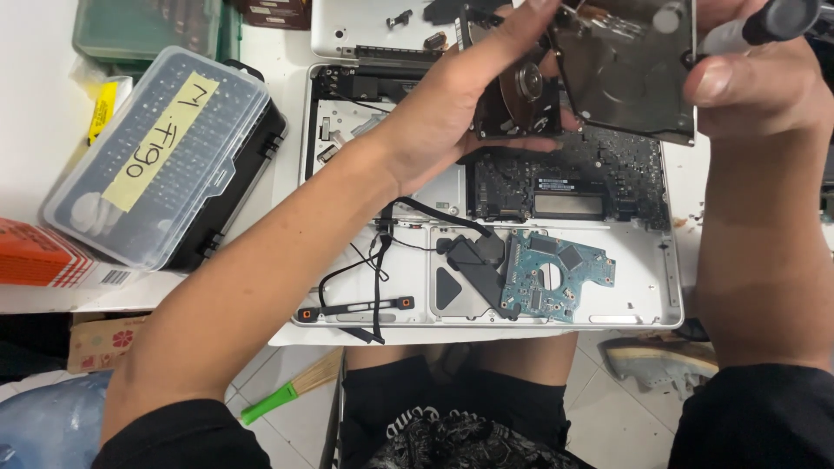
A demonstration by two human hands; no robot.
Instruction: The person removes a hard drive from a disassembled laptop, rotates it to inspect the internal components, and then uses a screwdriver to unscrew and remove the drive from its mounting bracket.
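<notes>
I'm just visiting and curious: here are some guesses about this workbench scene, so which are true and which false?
1. The left hand holds an opened hard drive. True.
2. The right hand holds the drive's metal cover. True.
3. The teal circuit board is held in the air. False: it lies on the opened laptop.
4. The clear plastic bit case sits right of the laptop. False: it is on the left.
5. The laptop's inner parts are exposed. True.
</notes>
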